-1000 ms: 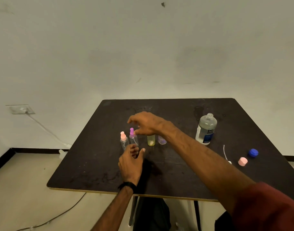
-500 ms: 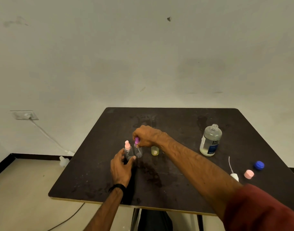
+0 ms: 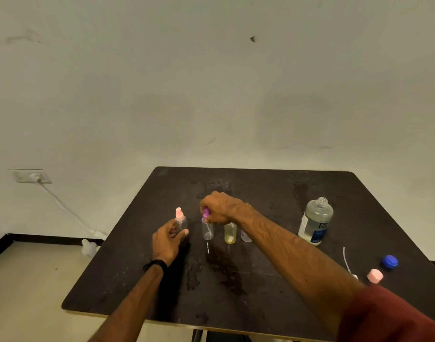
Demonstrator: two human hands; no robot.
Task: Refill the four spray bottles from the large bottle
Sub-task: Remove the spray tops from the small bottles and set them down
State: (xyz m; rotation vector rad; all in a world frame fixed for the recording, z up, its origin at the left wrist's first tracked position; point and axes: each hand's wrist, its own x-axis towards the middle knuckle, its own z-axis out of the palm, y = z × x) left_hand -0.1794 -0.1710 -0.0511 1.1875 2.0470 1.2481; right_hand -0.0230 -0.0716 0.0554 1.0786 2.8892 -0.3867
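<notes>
Four small spray bottles stand in a row on the dark table [image 3: 260, 304]. My left hand [image 3: 168, 239] grips the clear bottle with the pink sprayer [image 3: 179, 218]. My right hand [image 3: 220, 208] pinches the purple sprayer [image 3: 205, 213] on top of the second clear bottle [image 3: 207, 230]. A yellowish bottle [image 3: 230, 233] and a purple-tinted bottle [image 3: 246, 235] stand to the right, both without tops and partly hidden behind my right forearm. The large clear bottle [image 3: 315, 222] with a blue label stands open at the right.
A blue cap [image 3: 389, 261], a pink cap [image 3: 374, 275] and a white sprayer with dip tube [image 3: 347, 261] lie near the table's right edge. Wet patches mark the table top. A wall socket with a white cable [image 3: 63, 208] is at the left.
My left hand moved from in front of the bottles onto the pink-topped bottle. My right hand came down and closed on the purple sprayer. The camera tilted, so the table sits lower.
</notes>
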